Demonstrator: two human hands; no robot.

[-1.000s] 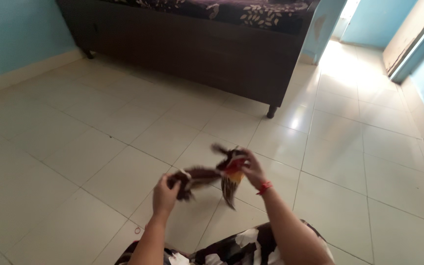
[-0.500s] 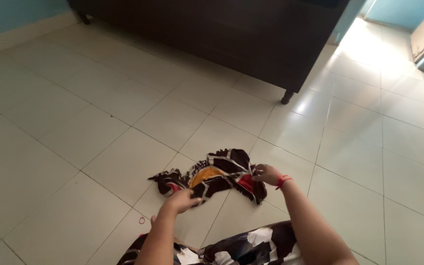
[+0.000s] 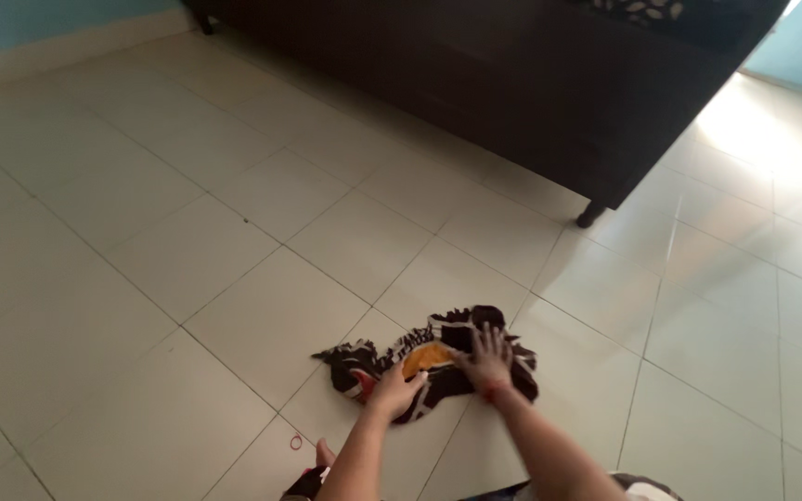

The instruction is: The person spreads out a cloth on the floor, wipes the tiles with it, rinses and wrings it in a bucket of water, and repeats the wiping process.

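A small patterned cloth [image 3: 438,357], dark brown with white, orange and red patches, lies spread on the pale tiled floor [image 3: 234,241]. My right hand [image 3: 487,357] presses flat on its right part, fingers apart, a red band at the wrist. My left hand [image 3: 395,390] rests on the cloth's lower left part, fingers down on the fabric.
A dark wooden bed frame [image 3: 531,93] on short legs stands at the back, one leg [image 3: 589,216] near the right. A small red ring-shaped band [image 3: 296,443] lies on the floor by my knee. A light blue wall [image 3: 39,14] runs along the back left.
The cloth went from held up in the air to lying on the floor. Both hands moved from gripping its ends to pressing down on it. The view tilted down and nearer the bed.
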